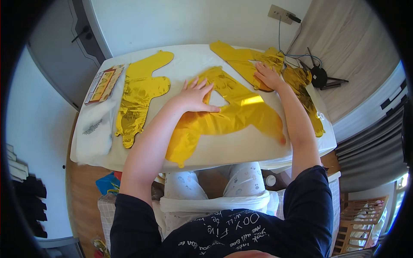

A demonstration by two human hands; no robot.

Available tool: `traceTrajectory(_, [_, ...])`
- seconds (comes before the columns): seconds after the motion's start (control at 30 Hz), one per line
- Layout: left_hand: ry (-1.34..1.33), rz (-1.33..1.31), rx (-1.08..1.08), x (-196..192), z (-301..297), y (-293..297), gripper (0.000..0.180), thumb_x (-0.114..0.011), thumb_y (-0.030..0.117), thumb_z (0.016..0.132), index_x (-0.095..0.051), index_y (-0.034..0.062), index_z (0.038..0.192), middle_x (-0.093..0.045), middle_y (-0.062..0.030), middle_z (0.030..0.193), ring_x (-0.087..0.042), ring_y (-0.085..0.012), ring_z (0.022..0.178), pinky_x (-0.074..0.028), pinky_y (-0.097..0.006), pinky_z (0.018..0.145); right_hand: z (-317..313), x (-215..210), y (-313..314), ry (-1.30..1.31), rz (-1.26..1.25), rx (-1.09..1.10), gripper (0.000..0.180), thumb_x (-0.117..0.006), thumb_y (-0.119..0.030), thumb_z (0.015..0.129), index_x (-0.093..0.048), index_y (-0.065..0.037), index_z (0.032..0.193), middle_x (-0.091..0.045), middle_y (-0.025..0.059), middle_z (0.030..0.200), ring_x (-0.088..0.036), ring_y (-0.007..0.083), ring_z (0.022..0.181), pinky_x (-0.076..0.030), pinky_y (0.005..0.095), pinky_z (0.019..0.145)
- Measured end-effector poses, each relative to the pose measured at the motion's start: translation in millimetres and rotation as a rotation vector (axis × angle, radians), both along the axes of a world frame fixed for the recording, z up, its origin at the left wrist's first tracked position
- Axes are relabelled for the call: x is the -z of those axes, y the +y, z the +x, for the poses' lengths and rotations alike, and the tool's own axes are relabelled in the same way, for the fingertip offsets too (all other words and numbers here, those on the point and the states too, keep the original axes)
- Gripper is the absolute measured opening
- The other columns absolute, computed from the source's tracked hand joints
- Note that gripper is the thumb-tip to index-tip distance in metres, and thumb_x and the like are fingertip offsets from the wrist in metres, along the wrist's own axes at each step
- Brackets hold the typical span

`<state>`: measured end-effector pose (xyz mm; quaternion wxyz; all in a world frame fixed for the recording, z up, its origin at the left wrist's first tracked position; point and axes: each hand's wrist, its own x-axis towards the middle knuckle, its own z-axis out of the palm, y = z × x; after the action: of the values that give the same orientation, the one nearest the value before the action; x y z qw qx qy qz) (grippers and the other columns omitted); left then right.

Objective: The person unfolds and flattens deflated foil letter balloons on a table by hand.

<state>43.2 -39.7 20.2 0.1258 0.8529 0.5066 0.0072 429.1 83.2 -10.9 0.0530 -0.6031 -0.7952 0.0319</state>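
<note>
A flat gold foil balloon, shaped like a letter with a triangular hole (232, 109), lies in the middle of the white-covered table. My left hand (195, 98) rests on its left part, fingers spread and palm down. Farther back on the right, my right hand (267, 76) lies with fingers stretched over a second gold foil balloon (234, 58), whose right part looks crumpled and runs down past my forearm. A third flat gold foil balloon (144, 88) lies at the left, with no hand on it. Neither hand grasps anything.
A printed packet (104, 84) and a clear plastic bag (94, 133) lie along the table's left edge. A black router (319, 76) with cables stands at the far right, below a wall socket (279, 14). My legs are under the table's near edge.
</note>
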Motion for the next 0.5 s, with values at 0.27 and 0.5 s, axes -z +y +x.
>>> traceTrajectory(0.27, [-0.7,-0.455,0.093,-3.8,-3.9,23.2,0.095,-0.074,0.058,0.088,-0.032,0.0153,0.162,-0.03,-0.0176,0.167,-0.026,-0.0336,0.156,-0.027,-0.04,0.124,6.5,0.0,7.7,-0.028,0.025,-0.057,0.07,-0.032,-0.061,0.106,-0.026,-0.023,0.165,-0.024,0.0029,0.171,-0.02,0.0317,0.158,-0.014,0.0574,0.126])
traceTrajectory(0.5, [-0.129,0.016,0.069,1.7,3.3,3.6,0.105,-0.079,0.063,0.078,-0.034,0.0172,0.162,-0.037,-0.0182,0.163,-0.029,-0.0321,0.154,-0.016,-0.049,0.126,2.6,-7.4,-6.1,0.041,0.155,-0.082,0.058,-0.044,-0.049,0.107,-0.048,-0.015,0.154,-0.041,0.011,0.163,-0.032,0.0322,0.153,-0.023,0.0494,0.125])
